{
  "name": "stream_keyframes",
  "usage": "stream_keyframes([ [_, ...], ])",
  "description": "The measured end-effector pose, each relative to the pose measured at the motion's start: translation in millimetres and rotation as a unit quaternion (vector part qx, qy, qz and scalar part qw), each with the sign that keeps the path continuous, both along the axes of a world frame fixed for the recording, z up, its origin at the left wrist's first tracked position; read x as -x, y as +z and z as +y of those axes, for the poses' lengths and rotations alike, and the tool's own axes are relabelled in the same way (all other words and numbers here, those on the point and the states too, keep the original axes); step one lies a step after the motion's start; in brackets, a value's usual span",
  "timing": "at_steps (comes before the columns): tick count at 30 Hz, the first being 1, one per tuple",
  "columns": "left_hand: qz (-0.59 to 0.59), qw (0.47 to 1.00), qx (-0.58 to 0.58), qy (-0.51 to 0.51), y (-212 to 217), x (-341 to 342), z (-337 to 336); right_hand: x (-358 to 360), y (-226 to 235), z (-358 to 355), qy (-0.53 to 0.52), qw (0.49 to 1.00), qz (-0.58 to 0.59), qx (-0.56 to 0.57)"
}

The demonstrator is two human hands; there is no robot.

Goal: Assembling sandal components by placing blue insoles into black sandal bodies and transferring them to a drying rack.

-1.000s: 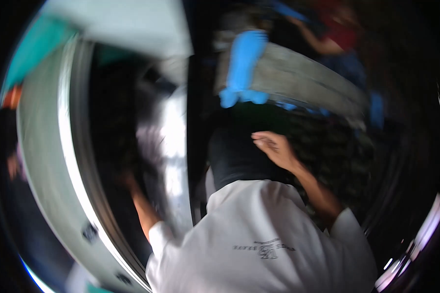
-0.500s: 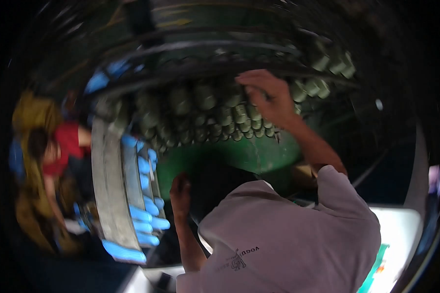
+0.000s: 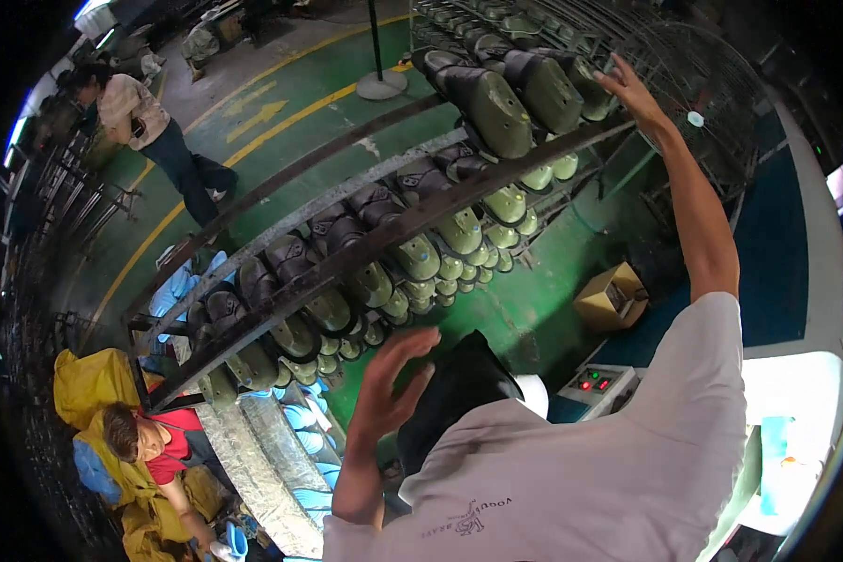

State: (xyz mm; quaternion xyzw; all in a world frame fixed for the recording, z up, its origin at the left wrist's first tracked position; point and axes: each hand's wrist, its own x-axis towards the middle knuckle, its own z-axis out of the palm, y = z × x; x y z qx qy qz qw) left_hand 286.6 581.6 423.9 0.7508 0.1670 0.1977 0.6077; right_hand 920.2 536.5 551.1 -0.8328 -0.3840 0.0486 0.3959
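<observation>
Rows of dark shoe uppers on olive-green lasts [image 3: 408,245] fill a metal rack [image 3: 384,245], their green undersides turned toward me. On its upper right part several larger ones [image 3: 498,112] stand side by side. My right hand [image 3: 635,94] is stretched out at the rightmost of these, fingers apart; whether the fingertips touch it I cannot tell. Nothing shows in that hand. In front of the rack's lower row, my left hand [image 3: 389,386] is raised with thumb and fingers apart, holding nothing.
A worker in red [image 3: 173,450] handles a blue item at lower left, beside a grey bench [image 3: 244,459] with blue pieces. An open cardboard box [image 3: 611,298] sits on the green floor. A control box [image 3: 595,382] is by my right side. Another person [image 3: 155,131] stands far left.
My view has shifted and sharpened. My right hand has moved farther up and right along the rack. My left hand has risen from beside my body toward the rack, opening out.
</observation>
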Motion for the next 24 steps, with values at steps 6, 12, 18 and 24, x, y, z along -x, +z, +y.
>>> stream_keyframes([
  [6,-0.133,0.928,-0.271,0.216,71,-104,54,42,-19,64,0.047,0.994,0.017,0.095],
  [12,-0.047,0.927,-0.206,0.311,87,-178,99,137,-20,91,0.174,0.983,-0.059,0.03],
  [18,0.032,0.811,-0.249,0.529,84,-73,108,311,-23,138,0.376,0.926,0.006,-0.028],
  [24,0.014,0.794,-0.223,0.565,75,28,145,391,-27,181,0.384,0.917,-0.101,0.02],
])
